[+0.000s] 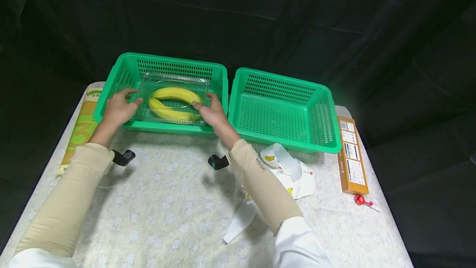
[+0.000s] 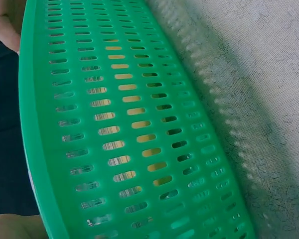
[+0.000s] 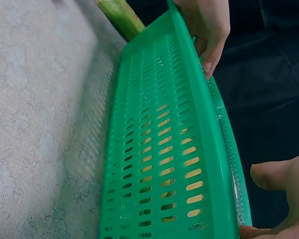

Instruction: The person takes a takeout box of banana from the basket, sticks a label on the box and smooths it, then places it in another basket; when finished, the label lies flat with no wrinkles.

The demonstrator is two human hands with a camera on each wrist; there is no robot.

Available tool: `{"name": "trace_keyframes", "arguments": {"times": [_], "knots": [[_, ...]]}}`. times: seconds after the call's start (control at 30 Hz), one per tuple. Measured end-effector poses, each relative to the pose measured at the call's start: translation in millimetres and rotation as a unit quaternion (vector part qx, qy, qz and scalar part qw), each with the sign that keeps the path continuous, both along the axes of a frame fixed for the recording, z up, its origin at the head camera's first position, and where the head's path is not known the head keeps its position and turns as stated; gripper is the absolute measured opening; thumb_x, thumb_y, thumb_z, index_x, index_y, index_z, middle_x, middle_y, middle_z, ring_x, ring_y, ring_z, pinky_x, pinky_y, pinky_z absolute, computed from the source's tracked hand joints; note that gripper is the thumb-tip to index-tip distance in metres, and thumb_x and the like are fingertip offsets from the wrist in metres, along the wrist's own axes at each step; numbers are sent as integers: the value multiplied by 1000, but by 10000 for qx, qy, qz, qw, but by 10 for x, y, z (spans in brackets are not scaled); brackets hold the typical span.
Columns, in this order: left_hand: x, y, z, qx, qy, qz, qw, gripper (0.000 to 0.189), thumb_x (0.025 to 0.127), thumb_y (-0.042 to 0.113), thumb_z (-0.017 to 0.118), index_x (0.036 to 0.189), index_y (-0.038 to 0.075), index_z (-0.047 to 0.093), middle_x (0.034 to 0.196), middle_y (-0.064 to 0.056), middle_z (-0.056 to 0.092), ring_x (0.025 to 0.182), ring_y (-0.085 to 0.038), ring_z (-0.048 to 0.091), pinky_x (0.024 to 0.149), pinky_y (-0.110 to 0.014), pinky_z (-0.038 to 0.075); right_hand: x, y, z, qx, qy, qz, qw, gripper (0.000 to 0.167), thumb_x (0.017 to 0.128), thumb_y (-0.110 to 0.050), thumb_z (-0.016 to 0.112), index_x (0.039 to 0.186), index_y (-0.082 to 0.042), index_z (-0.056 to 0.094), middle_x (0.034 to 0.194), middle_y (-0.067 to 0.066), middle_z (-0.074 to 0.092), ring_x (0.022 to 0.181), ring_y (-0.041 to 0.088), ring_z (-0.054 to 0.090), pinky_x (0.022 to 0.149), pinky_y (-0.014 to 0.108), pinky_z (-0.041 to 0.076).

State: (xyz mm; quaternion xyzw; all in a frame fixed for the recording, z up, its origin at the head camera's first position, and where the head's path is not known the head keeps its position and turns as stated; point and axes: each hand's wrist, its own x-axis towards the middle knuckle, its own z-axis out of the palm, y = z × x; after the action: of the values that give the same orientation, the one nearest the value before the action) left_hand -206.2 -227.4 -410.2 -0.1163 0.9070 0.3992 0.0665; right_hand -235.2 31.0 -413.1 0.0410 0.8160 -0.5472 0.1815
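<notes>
A clear plastic container (image 1: 174, 80) lies in the left green basket (image 1: 219, 90), and two yellow bananas (image 1: 174, 93) show through it. At the container's left edge is my left hand (image 1: 120, 106), thumb and fingers spread apart; whether it touches the plastic I cannot tell. My right hand (image 1: 213, 111) is at the right edge, its thumb held apart from its fingers. In the right wrist view, a finger of the right hand (image 3: 289, 199) is at the container's edge (image 3: 229, 144), by the basket rim. Basket walls hide the lower parts.
A second green basket (image 1: 275, 115) stands to the right. White banana-printed packaging (image 1: 286, 168) lies in front of it, partly under my right arm. Farther right are an orange-brown box (image 1: 352, 156) and a red lollipop (image 1: 359, 199). A green-yellow package (image 1: 79, 131) lies at the left.
</notes>
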Motion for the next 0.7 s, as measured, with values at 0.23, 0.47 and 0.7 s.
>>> {"name": "trace_keyframes", "arguments": {"times": [0.23,0.47,0.7], "knots": [[0,9,28,-22,62,76,9999,55,104,21,45,155,3,34,151,-34,41,137,-52,37,108,-65,37,-9,-3,0,39,64,85,9999,68,102,-35,59,159,-17,26,166,9,26,153,31,27,121,52,34],[7,7,20,50,126,196,9997,55,104,18,45,155,2,34,149,-35,42,136,-52,40,108,-64,39,7,-13,-24,251,364,224,9988,65,102,-28,58,158,-14,28,163,13,30,149,34,35,117,51,39],[23,-7,-6,190,125,225,9995,55,103,18,46,156,4,34,151,-33,42,138,-52,36,109,-64,36,30,-8,-48,371,466,248,9979,61,103,-17,56,158,-16,30,163,13,31,145,34,39,110,51,45]]}}
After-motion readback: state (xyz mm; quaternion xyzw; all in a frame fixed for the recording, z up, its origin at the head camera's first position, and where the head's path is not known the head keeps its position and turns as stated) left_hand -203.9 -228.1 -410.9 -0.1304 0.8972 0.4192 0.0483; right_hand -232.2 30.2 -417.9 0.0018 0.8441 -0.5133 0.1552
